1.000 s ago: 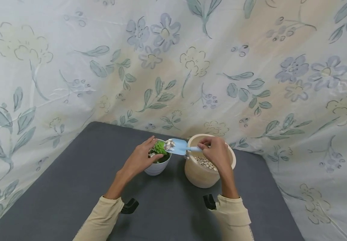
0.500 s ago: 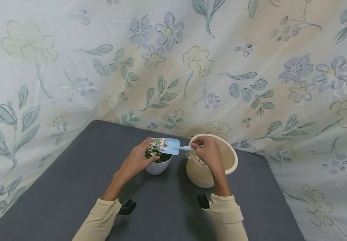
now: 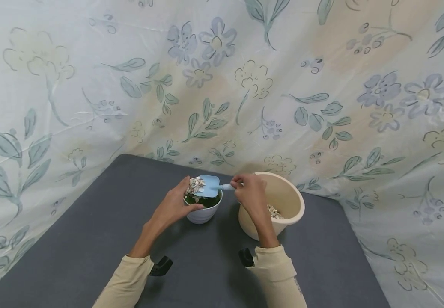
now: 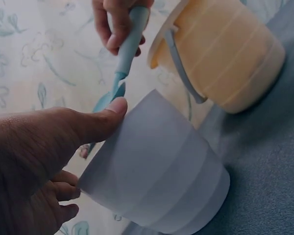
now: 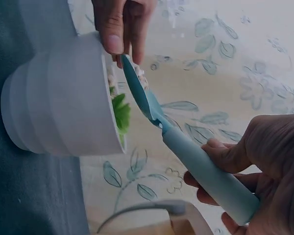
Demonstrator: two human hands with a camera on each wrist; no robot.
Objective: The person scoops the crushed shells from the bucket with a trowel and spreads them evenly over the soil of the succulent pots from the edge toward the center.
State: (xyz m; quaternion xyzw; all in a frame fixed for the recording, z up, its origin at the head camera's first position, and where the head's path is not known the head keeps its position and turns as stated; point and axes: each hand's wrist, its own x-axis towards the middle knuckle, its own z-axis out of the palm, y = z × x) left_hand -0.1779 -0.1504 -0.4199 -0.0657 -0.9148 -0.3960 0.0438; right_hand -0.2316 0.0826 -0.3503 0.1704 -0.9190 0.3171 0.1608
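Note:
A small white pot [image 3: 202, 211] [image 4: 157, 181] [image 5: 63, 98] with a green plant [image 5: 121, 111] stands on the grey table [image 3: 90, 239]. My left hand [image 3: 175, 203] [image 4: 34, 161] grips the pot's rim, thumb on the near side [image 4: 118, 107]. My right hand [image 3: 250, 194] [image 5: 264, 161] holds the handle of a light blue trowel [image 3: 210, 186] [image 5: 186, 147] [image 4: 122, 58]. The trowel's blade carries pale pebbles [image 3: 195, 186] and hangs tilted over the pot's left side. A beige bucket [image 3: 279, 205] [image 4: 220, 54] with pebbles [image 3: 275, 211] inside stands right of the pot.
A floral cloth [image 3: 222, 85] hangs close behind the table and drapes over its right side. Dark wrist-camera mounts [image 3: 160, 266] sit at both cuffs. Grey table surface stretches left and in front of the pot.
My right hand has carried the loaded trowel leftward from the bucket side across the pot. The bucket, tipped half a second ago, now stands upright. My left hand stays on the pot.

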